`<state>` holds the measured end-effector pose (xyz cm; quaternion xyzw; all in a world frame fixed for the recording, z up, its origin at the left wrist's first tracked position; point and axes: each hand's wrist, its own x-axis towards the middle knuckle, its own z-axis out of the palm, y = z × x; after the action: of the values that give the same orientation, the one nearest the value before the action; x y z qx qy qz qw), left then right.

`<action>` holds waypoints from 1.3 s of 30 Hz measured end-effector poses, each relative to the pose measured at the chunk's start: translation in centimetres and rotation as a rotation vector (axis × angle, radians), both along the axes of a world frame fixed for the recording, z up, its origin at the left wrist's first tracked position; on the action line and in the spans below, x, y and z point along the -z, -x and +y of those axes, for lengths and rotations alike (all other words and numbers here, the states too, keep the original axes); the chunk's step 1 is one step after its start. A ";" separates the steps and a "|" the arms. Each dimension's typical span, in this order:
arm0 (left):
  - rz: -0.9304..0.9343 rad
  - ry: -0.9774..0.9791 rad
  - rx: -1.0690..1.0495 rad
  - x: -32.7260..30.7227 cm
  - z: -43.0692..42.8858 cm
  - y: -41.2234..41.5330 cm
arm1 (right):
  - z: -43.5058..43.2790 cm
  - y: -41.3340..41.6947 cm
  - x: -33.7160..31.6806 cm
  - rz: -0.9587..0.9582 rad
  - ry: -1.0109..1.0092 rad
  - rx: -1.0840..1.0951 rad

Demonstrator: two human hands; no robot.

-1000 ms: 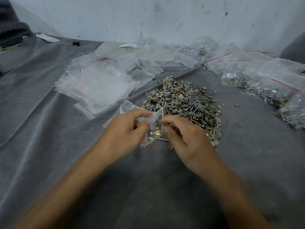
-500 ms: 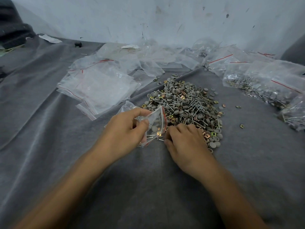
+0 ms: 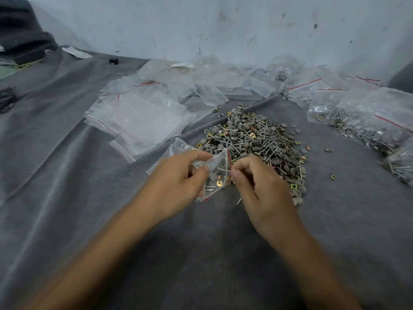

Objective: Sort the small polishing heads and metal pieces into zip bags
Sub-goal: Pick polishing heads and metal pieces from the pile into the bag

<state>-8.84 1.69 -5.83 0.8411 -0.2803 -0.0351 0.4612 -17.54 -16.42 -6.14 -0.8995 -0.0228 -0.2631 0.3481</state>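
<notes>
My left hand (image 3: pixel 178 180) pinches a small clear zip bag (image 3: pixel 215 175) with a red seal line, held open just above the grey cloth. Inside it lie a grey polishing head, a thin metal pin and a brass-coloured piece. My right hand (image 3: pixel 259 186) is at the bag's mouth with fingers curled, pinching something small that I cannot make out. Right behind both hands lies the heap of grey polishing heads, pins and brass pieces (image 3: pixel 252 139).
A stack of empty zip bags (image 3: pixel 138 117) lies at the left behind my hands. Filled bags (image 3: pixel 368 121) lie along the right side. A few stray brass pieces (image 3: pixel 332 176) dot the grey cloth (image 3: pixel 67 175). A white wall stands behind.
My right hand has lifted off the near edge of the heap and come back to the bag's mouth. My left hand has kept the bag in nearly the same place.
</notes>
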 end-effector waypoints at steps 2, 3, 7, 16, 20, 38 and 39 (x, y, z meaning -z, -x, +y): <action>-0.008 -0.001 -0.008 -0.1 0.0 0.1 | 0.1 -0.1 0.2 0.017 0.050 -0.010; -0.009 0.000 -0.011 -0.1 0.0 0.1 | 0.1 -0.1 0.2 0.022 0.034 -0.023; 0.011 0.029 -0.020 -0.1 0.1 -0.1 | -0.6 -0.3 0.2 0.022 -0.098 0.044; 0.016 0.065 -0.029 0.2 0.3 -0.4 | 0.5 -1.3 1.4 0.330 0.457 0.144; 0.008 0.063 -0.035 0.3 0.4 -0.4 | 0.5 -1.4 1.3 0.335 0.500 0.148; 0.020 0.042 -0.020 0.1 0.2 -0.1 | -0.4 -0.2 -0.3 -0.003 -0.137 0.115; 0.017 0.042 -0.020 0.1 0.2 -0.1 | -0.3 -0.2 -0.2 -0.002 -0.103 0.103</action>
<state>-8.73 1.85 -5.97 0.8336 -0.2688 -0.0319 0.4815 -17.36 -16.73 -5.89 -0.8802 0.0367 -0.2823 0.3797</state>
